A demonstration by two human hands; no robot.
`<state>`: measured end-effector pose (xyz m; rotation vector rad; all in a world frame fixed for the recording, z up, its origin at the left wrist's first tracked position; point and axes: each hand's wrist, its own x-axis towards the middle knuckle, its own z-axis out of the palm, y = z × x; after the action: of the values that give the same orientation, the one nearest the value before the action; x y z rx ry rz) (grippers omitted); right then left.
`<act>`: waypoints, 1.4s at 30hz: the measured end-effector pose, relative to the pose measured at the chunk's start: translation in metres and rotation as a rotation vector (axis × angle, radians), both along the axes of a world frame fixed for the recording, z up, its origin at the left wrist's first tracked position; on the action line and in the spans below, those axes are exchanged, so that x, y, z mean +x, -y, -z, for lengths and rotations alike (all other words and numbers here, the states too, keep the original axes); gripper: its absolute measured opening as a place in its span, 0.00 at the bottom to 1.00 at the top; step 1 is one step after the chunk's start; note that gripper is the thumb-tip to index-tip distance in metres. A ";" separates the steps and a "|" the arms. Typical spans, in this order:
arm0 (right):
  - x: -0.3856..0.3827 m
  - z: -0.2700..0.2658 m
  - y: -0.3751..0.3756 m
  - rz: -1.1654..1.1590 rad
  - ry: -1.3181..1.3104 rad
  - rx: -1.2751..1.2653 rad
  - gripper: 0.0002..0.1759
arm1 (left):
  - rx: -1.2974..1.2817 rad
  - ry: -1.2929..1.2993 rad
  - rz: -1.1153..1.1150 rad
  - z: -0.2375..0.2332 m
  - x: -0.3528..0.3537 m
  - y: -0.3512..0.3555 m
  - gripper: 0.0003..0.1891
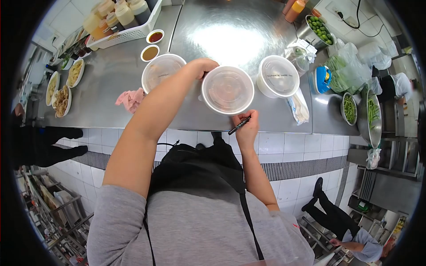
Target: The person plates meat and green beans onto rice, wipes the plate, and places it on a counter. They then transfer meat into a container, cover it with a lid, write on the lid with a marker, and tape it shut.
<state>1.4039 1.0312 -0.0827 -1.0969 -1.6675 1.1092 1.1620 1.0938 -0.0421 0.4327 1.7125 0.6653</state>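
A round white tub with a clear lid (227,90) stands near the counter's front edge. My left hand (205,67) reaches over to its upper left rim, with fingers partly hidden behind the tub. Below its lower right rim, my right hand (246,126) is closed around a black marker (239,126). A second lidded tub (278,76), with dark writing on the lid, stands to the right. The third lidded tub (160,71) is on the left, partly covered by my left forearm.
Two sauce cups (150,53), a basket of bottles (128,32) and a pink cloth (130,100) lie left. At right are a folded white cloth (299,107), limes (320,31) and bowls of greens (349,109). Other people stand at both sides.
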 end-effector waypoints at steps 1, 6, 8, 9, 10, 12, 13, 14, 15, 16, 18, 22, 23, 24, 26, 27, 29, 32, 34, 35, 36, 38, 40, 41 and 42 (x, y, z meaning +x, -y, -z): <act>-0.002 0.000 0.000 0.000 0.038 0.044 0.20 | 0.001 0.000 0.001 0.004 -0.002 -0.003 0.09; -0.006 -0.012 0.002 -0.002 0.205 0.115 0.23 | 0.424 -0.772 -0.027 0.011 0.001 -0.009 0.10; -0.006 -0.012 0.001 0.010 0.187 0.140 0.23 | 0.575 -0.789 -0.078 -0.015 0.008 0.002 0.12; -0.002 -0.014 0.001 0.002 0.206 0.017 0.23 | 0.726 -0.814 -0.130 -0.033 0.011 0.012 0.14; 0.005 -0.008 0.003 0.004 0.206 0.015 0.23 | 0.735 -0.849 -0.058 -0.046 0.014 0.028 0.15; 0.019 0.009 0.008 -0.001 0.098 0.089 0.24 | 0.582 -0.840 0.128 -0.072 0.028 0.073 0.19; 0.026 0.010 0.011 0.001 -0.026 0.067 0.19 | 0.420 -0.789 0.236 -0.079 0.038 0.097 0.23; 0.029 0.006 0.009 -0.007 -0.027 0.067 0.19 | 0.397 -0.567 0.251 -0.059 0.049 0.117 0.25; 0.032 -0.002 0.007 0.018 -0.125 0.122 0.19 | 0.373 -0.344 0.261 -0.035 0.059 0.132 0.27; 0.035 -0.011 0.005 0.040 -0.222 0.175 0.18 | 0.283 -0.210 0.213 -0.029 0.071 0.140 0.25; 0.027 -0.044 -0.022 -0.080 -0.094 0.437 0.16 | 0.204 -0.073 0.157 -0.023 0.087 0.138 0.24; 0.008 -0.062 -0.046 -0.407 0.200 0.740 0.13 | 0.369 0.114 -0.132 -0.017 0.080 0.129 0.14; 0.009 -0.064 -0.043 -0.485 0.249 0.752 0.12 | 0.423 0.022 -0.186 -0.017 0.071 0.129 0.12; 0.007 -0.067 -0.036 -0.504 0.240 0.764 0.12 | 0.471 -0.072 -0.243 -0.018 0.062 0.132 0.11; 0.002 -0.069 -0.009 -0.582 0.269 0.677 0.12 | 0.519 -0.128 -0.350 -0.017 0.057 0.144 0.11; -0.001 -0.070 0.001 -0.592 0.266 0.681 0.12 | 0.662 -0.440 -0.269 -0.018 0.061 0.151 0.10; -0.008 -0.070 0.017 -0.622 0.170 0.582 0.12 | 0.790 -0.751 -0.179 -0.026 0.070 0.160 0.10; -0.013 -0.066 0.025 -0.636 0.153 0.596 0.12 | 0.835 -0.935 -0.077 -0.044 0.080 0.160 0.09; -0.016 -0.067 0.026 -0.632 0.138 0.592 0.13 | 0.861 -1.128 0.164 -0.045 0.074 0.153 0.07; -0.017 -0.068 0.028 -0.624 0.121 0.584 0.14 | 0.860 -1.128 0.159 -0.047 0.071 0.148 0.07; -0.019 -0.068 0.030 -0.628 0.121 0.585 0.14 | 0.765 -1.155 0.284 -0.050 0.069 0.140 0.07; -0.022 -0.067 0.034 -0.602 0.050 0.531 0.15 | 0.667 -1.176 0.405 -0.057 0.067 0.126 0.07; -0.022 -0.068 0.040 -0.610 0.014 0.488 0.15 | 0.546 -1.344 0.584 -0.062 0.068 0.115 0.07; -0.022 -0.068 0.041 -0.617 -0.022 0.446 0.15 | 0.549 -1.342 0.586 -0.062 0.069 0.110 0.07; -0.021 -0.068 0.038 -0.613 -0.020 0.447 0.15 | 0.480 -1.431 0.658 -0.061 0.070 0.105 0.07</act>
<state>1.3830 0.9927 -0.0145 -0.2892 -2.1689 1.0179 1.2318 0.9887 0.0189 2.0723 2.4204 0.1937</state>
